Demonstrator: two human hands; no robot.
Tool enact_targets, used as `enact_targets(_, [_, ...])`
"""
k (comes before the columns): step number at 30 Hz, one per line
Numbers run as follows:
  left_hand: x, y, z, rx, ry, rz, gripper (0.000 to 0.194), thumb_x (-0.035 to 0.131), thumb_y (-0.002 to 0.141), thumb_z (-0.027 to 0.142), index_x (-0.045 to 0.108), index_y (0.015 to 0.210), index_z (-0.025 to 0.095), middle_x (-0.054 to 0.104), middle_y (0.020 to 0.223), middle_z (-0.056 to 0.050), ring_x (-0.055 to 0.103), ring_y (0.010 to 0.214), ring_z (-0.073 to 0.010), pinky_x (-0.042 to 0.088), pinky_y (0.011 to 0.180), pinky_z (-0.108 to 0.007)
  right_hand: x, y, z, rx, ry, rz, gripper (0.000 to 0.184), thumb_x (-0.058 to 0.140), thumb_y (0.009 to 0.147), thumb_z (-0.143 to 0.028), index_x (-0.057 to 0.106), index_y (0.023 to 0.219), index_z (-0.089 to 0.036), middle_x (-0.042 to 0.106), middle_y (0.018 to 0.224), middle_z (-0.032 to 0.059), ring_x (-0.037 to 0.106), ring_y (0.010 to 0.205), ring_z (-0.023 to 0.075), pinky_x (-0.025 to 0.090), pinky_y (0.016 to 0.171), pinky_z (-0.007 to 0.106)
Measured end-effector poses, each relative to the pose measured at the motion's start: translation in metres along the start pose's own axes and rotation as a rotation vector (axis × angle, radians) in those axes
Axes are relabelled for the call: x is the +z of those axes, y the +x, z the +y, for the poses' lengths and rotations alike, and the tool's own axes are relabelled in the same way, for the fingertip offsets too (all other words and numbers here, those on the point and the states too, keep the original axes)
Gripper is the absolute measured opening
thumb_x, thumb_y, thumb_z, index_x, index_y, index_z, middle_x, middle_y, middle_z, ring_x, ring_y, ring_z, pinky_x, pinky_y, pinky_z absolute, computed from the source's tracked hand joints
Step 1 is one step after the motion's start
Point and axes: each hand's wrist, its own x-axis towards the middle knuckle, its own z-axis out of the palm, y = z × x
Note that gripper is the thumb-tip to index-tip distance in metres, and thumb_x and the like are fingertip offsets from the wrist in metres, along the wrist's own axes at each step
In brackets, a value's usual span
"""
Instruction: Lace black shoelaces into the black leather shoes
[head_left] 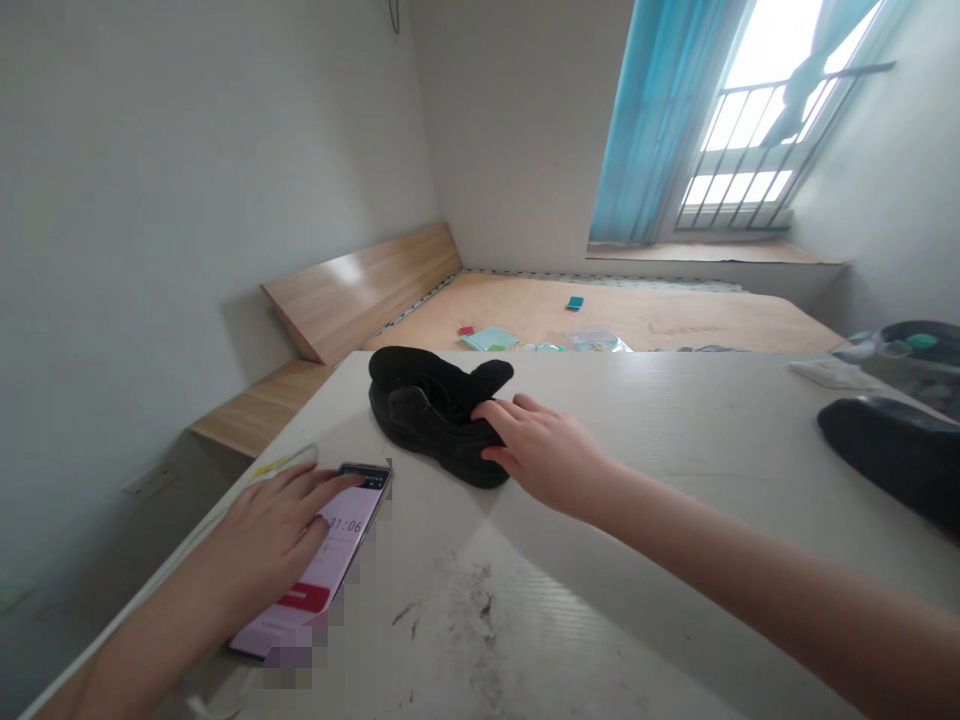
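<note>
A black shoe with a thick sole lies on the white table, its opening and a raised flap facing up. My right hand grips the right end of this shoe, thumb low and fingers over its upper edge. To the left, a phone lies with its screen lit, showing large digits and a red button. Over the phone rests my left hand, fingers stretched out, the index fingertip at the top of the screen. Part of the screen is hidden under this hand.
Another black shoe sits at the table's right edge, near a white packet. Dark smudges mark the tabletop in front. Behind the table is a wooden bed board with small packets on it. A blue curtain hangs by the window.
</note>
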Motion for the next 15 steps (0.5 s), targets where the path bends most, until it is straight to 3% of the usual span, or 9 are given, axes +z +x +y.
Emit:
enact_targets(8, [-0.002,0.002,0.005,-0.07,-0.015,-0.026,0.056,0.027,0.09,0.033,0.049,0.141,0.023,0.06,0.134,-0.008,0.048,0.13,-0.0286,0.037,0.106,-0.047,-0.029,-0.069,0.008,0.028,-0.071,0.068,0.023,0.064,0.087,-0.018,0.055,0.108,-0.019,0.069,0.086,0.0047,0.066,0.081,0.0258,0.051,0.061,0.036])
enact_targets(11, [-0.003,0.003,0.006,-0.099,-0.027,-0.039,0.061,0.029,0.091,0.044,0.047,0.143,0.018,0.059,0.136,-0.01,0.048,0.131,-0.0304,0.036,0.107,-0.048,-0.038,-0.101,0.004,0.004,-0.144,0.166,0.016,0.044,0.099,-0.026,0.053,0.111,-0.019,0.071,0.085,0.0051,0.068,0.074,0.0247,0.052,0.054,0.036])
enact_targets(13, [-0.003,0.005,0.008,-0.12,-0.025,-0.038,0.064,0.032,0.09,0.049,0.046,0.143,0.017,0.058,0.137,-0.011,0.048,0.131,-0.0317,0.035,0.107,-0.049,-0.042,-0.124,0.0,0.005,-0.212,0.226,0.028,0.03,0.104,-0.031,0.053,0.114,-0.019,0.074,0.092,0.0065,0.07,0.079,0.0244,0.054,0.057,0.036])
enact_targets(15, [-0.004,0.007,0.012,-0.136,-0.019,-0.042,0.067,0.034,0.089,0.053,0.045,0.144,0.017,0.058,0.137,-0.012,0.048,0.131,-0.032,0.035,0.107,-0.049,-0.042,-0.146,-0.002,0.006,-0.255,0.22,0.031,0.029,0.104,-0.033,0.053,0.118,-0.019,0.075,0.094,0.0053,0.071,0.084,0.0238,0.055,0.059,0.034])
